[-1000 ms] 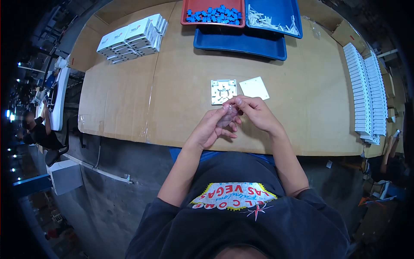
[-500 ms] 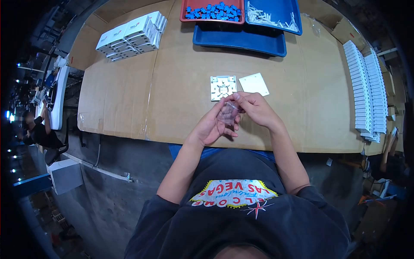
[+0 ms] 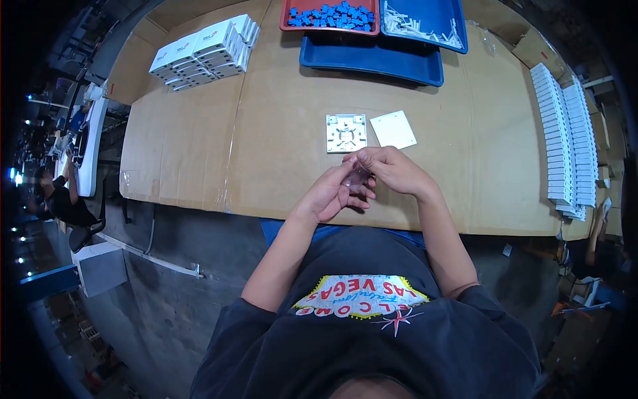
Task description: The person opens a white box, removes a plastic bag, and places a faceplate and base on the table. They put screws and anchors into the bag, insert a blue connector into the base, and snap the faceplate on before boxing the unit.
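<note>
A small clear plastic bag (image 3: 357, 180) is held between my two hands, just above the cardboard-covered table. My left hand (image 3: 330, 194) grips it from the left with thumb and fingers, palm turned up. From the right, my right hand (image 3: 399, 171) pinches its upper edge; part of the bag is hidden by the fingers. Just beyond the hands lies a white square plastic box base (image 3: 346, 134), its inner clips and round middle facing up. Beside it on the right, a flat white square cover (image 3: 393, 129) rests at a slight angle.
Red bin (image 3: 330, 26) with blue pieces, blue bin (image 3: 458, 41) with white sticks and blue tray (image 3: 371, 63) stand at the back. White boxes (image 3: 199, 50) are stacked back left; long rows of white cases (image 3: 555, 133) line the right. A person (image 3: 65, 203) sits far left.
My hands have drawn slightly closer together around the bag, and less of it shows. The white base and cover appear shifted a little with the camera view.
</note>
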Tool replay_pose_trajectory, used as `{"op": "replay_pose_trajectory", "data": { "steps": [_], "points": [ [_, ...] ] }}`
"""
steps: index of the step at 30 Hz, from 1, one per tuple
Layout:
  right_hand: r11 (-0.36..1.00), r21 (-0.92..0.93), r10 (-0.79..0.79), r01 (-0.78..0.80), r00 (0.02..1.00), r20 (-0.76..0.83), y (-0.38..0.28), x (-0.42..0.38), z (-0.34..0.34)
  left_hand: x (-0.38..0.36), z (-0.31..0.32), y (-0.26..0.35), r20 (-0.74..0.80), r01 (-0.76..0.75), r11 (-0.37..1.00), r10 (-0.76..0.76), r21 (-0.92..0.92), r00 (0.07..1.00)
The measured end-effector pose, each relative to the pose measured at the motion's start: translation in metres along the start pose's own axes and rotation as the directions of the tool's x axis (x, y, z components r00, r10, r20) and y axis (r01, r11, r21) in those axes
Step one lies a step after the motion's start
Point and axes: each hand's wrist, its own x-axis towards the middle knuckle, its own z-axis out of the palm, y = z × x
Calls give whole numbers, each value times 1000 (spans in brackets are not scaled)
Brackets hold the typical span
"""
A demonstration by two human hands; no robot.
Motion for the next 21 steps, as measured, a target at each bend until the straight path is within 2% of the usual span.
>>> {"op": "replay_pose_trajectory", "data": {
  "steps": [2,5,11,14,16,21],
  "points": [
    [999,25,-43,42,998,35,5,1,0,-1,1,1,11,-14,1000,14,-21,1000],
    [1000,-15,-19,22,989,149,7,2,-2,0,1,-1,16,-18,1000,18,-25,1000],
    [994,99,-64,55,994,89,3,1,-1,-1,-3,-1,51,-3,997,7,-76,999],
    [1000,-2,2,-1,986,165,3,0,-1,0,-8,-7,55,-7,996,12,-83,998],
    [999,1,-48,48,993,108,-5,-5,2,1,-13,-8,64,-6,999,9,-50,998],
    [984,122,-137,133,990,29,-8,-4,-26,0,-11,-3,140,28,982,-1,-189,990]
  ]
}}
